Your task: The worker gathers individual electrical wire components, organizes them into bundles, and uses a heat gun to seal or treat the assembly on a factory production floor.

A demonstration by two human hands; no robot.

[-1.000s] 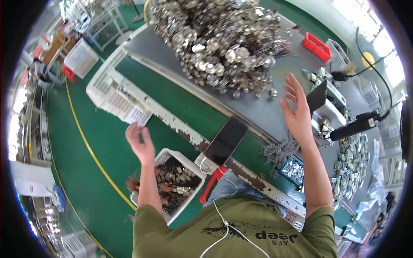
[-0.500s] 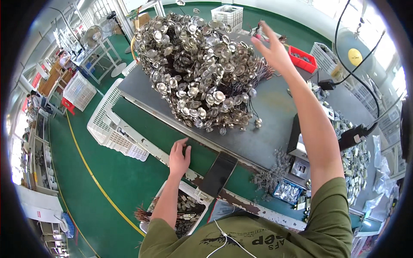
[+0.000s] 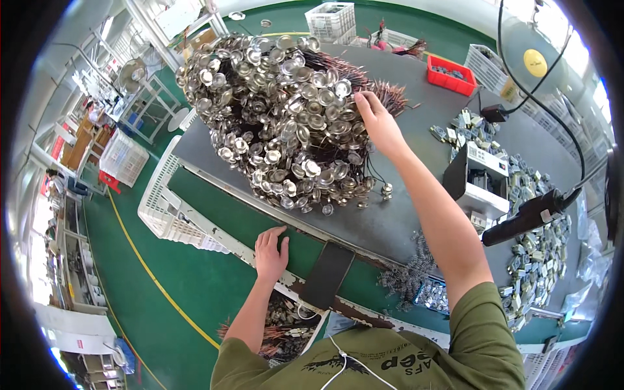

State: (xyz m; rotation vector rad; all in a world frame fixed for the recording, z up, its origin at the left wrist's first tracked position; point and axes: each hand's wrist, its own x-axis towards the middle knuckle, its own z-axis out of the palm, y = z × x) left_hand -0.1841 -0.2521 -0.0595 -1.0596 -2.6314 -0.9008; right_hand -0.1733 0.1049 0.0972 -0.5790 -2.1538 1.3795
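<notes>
A big heap of round, shiny metal cups with dark and reddish-brown wires [image 3: 286,123] covers the left half of the grey table. My right hand [image 3: 382,129] lies against the heap's right side, fingers stretched over cups and wire ends. Its fingertips are partly hidden, and I see nothing lifted in it. Below the heap, my left hand [image 3: 271,255] rests by the chipped white rail [image 3: 237,247] in front of the table, empty, with fingers extended and thumb apart. A black phone [image 3: 328,275] lies across the rail to its right.
To the right stand a metal-and-black device [image 3: 478,181] and a pile of small metal-and-grey parts [image 3: 539,240]. A red tray [image 3: 450,76] sits at the back. Black cable with a thick handle [image 3: 523,218] hangs over the table. White crates [image 3: 166,214] stand on the floor.
My right hand has come back from beyond the heap and down onto its right side. More wire ends show at the heap's back. My left hand stays by the rail.
</notes>
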